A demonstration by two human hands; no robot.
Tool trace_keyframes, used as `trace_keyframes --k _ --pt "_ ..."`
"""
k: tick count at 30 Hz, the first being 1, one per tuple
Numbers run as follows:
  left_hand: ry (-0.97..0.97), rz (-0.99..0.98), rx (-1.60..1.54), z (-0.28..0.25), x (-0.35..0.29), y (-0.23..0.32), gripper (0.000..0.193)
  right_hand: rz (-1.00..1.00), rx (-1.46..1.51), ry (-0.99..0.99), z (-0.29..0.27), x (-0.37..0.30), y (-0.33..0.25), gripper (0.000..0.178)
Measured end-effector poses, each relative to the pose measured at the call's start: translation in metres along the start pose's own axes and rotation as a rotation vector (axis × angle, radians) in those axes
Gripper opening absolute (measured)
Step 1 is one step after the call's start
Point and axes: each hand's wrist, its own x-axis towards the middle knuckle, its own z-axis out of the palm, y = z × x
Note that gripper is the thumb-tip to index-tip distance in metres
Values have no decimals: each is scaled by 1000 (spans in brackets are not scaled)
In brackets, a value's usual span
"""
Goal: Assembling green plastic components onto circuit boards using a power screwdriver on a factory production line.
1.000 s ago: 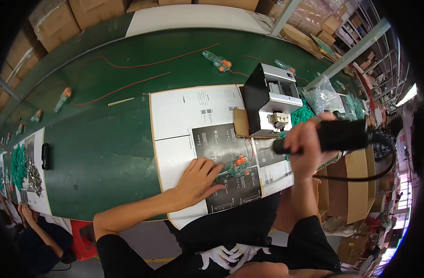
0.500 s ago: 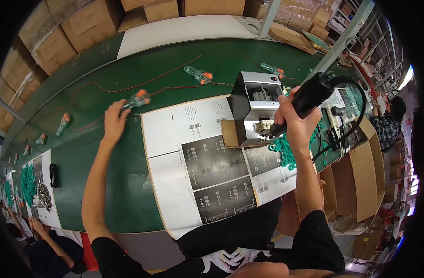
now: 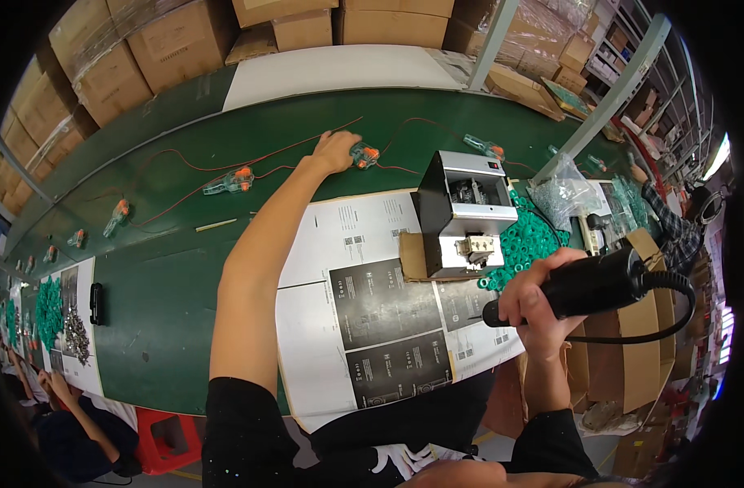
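Note:
My left hand (image 3: 335, 152) reaches far over the bench, fingers curled over the handle end of a clear plastic device with an orange part (image 3: 365, 155); that end is hidden. A similar clear device (image 3: 230, 180) lies to its left, and another (image 3: 484, 146) to its right. Wrapped in my right hand (image 3: 538, 305) is a black electric screwdriver (image 3: 593, 286), its tip pointing left above the printed sheets (image 3: 388, 297). Just beyond that tip stands a silver and black screw feeder (image 3: 463, 213). Green plastic rings (image 3: 528, 242) are heaped beside the feeder.
Red wires (image 3: 176, 154) trail across the green bench (image 3: 160, 276). At left are piles of green parts (image 3: 50, 313) and small metal pieces (image 3: 76, 335), near another person's arm (image 3: 83, 415). A metal post (image 3: 608, 93) rises at right. Cartons (image 3: 172, 49) stand behind the bench.
My left hand has left one clear device at left and moved right to another. My right hand has drawn the screwdriver back from the feeder, toward me, and turned it level.

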Motion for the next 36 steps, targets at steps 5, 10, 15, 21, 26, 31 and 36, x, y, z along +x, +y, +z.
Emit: trace_keyframes --k 5,10,15,21,26,31,36 --pt "-203 -99 48 -54 -37 25 28 16 57 40 -11 -7 -11 44" --pt "-187 -177 -422 -105 -170 149 30 -24 21 55 -12 -12 0 44" --pt "-190 -106 -475 -115 -237 256 36 61 106 -57 10 -15 21 47" --pt "-233 -54 -459 -105 -242 261 38 126 17 -157 30 -27 47 50" --pt "-219 -33 -466 -104 -246 259 38 154 -24 -207 38 -31 62 49" --pt "-216 -48 -472 -102 -247 259 37 183 -53 -203 47 -38 74 43" --pt "-184 -87 -486 -100 -248 257 41 198 -143 -321 54 -31 79 39"
